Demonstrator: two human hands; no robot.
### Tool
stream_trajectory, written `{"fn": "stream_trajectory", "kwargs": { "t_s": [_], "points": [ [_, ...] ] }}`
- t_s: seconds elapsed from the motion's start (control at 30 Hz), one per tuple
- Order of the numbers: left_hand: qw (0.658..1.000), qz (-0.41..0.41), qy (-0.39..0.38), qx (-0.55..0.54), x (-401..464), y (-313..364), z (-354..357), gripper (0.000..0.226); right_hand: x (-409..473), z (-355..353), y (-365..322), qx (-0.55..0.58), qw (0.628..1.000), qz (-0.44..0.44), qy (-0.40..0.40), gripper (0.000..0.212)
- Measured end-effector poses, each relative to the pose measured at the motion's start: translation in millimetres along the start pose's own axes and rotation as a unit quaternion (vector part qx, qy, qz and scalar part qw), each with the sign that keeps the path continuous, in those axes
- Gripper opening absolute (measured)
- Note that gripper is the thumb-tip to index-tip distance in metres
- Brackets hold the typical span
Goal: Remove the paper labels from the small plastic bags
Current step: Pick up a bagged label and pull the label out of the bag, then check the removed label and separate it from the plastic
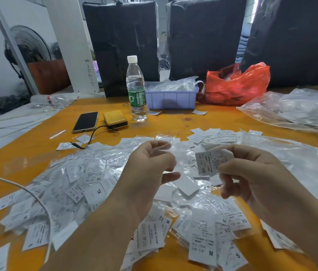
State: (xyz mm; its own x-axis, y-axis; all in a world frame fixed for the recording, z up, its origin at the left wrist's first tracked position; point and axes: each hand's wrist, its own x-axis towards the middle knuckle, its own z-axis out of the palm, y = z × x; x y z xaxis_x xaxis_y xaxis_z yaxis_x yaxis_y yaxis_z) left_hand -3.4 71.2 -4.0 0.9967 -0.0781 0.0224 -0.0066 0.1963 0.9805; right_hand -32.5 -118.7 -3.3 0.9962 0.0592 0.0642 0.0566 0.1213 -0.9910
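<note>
Your right hand [252, 173] pinches a stack of white printed paper labels [210, 162] and your left hand [152, 163] a clear small plastic bag [160, 147], above the orange tabletop [173, 122] strewn with many unopened packets, so I judge plenty remains.

Paper labels [95, 184] on table: size marks "XL" at left, "M", "XS", "S" at lower right; other print unreadable

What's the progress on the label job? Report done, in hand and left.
Done: loose labels heaped behind the hands. In hand: right hand pinches a label; left hand pinches an emptied clear bag. Left: many bagged labels still piled on the table.
</note>
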Motion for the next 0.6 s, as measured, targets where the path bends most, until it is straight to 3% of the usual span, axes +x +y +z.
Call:
{"fn": "stream_trajectory", "kwargs": {
  "t_s": [0.07,0.23,0.6],
  "points": [
    [1.000,-0.008,-0.018,0.000,-1.2,0.3,-0.4,0.023,0.7,1.2,0.0,0.026,0.999,0.003,-0.017,0.021],
    [0.997,-0.027,-0.067,-0.014,-4.3,3.7,1.1,0.029,-1.5,3.2,-2.3,0.029,0.999,-0.021,-0.032,0.017],
    [0.992,-0.020,-0.121,0.019,-7.6,4.6,2.4,0.020,-2.9,1.9,-5.4,-0.030,0.994,-0.106,0.016,0.017]
  ]
}}
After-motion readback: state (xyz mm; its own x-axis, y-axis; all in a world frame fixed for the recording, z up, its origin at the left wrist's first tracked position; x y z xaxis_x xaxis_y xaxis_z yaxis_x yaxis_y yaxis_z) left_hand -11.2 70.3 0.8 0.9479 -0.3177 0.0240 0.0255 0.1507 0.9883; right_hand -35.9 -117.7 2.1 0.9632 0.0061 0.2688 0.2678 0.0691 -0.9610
